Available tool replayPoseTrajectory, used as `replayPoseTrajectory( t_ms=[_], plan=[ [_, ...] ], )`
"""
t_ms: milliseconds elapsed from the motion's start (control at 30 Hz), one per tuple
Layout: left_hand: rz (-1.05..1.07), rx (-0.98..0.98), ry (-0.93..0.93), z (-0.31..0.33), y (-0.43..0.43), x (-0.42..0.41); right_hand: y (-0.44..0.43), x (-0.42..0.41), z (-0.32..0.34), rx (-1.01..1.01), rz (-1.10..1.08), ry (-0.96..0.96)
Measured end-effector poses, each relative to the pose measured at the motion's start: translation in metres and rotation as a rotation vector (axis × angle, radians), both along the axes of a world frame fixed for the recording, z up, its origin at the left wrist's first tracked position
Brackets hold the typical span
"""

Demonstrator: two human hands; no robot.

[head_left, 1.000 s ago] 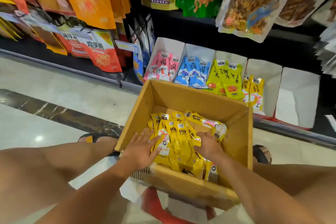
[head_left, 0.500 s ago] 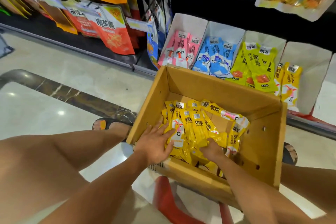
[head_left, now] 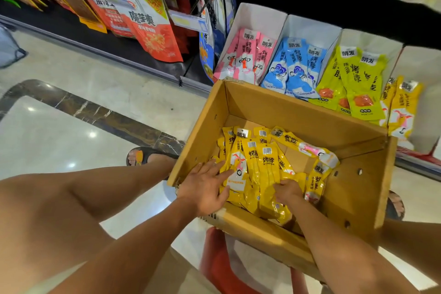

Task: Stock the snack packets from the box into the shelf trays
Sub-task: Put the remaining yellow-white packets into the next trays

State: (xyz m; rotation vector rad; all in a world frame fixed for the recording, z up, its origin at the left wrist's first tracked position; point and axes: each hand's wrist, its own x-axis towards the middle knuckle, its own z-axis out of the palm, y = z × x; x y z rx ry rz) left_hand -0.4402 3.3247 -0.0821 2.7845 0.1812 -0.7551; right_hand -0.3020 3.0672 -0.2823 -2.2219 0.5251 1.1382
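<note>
Presses left hand flat, fingers spread, on yellow packets heaped inside the box by its near wall, long axes toward its far wall; curls right hand round their near ends, nearer the matching tray beyond the box's far right corner.

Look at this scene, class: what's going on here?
A person is reaching into a cardboard box with both hands. The left hand lies flat on the yellow packets. The right hand grips some of them, fingers curled. Nothing is lifted out yet. Behind the box, white shelf trays hold pink packets and blue packets, among others.
</note>
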Motion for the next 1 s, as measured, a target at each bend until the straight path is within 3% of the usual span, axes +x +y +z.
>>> replayPoseTrajectory(
  t_ms=[400, 567, 667, 767, 900, 1000],
  plan=[
    [0.001, -0.016, 0.005, 0.003, -0.001, -0.003, 0.004, 0.011, 0.083, 0.133, -0.187, -0.082],
    [0.063, -0.082, 0.011, 0.003, -0.002, -0.002, 0.009, 0.018, 0.131, 0.233, -0.201, -0.204],
    [0.292, -0.27, -0.04, 0.01, -0.008, 0.012, 0.018, 0.016, 0.168, 0.367, -0.208, -0.242],
    [0.584, -0.632, -0.151, 0.028, -0.02, 0.033, 0.028, 0.015, 0.208, 0.459, -0.178, -0.297],
    [0.768, -0.886, -0.325, 0.059, -0.037, 0.059, 0.033, 0.009, 0.251, 0.562, -0.106, -0.342],
    [0.847, -1.047, -0.277, 0.081, -0.049, 0.069, 0.032, -0.002, 0.275, 0.625, -0.016, -0.358]
  ],
)
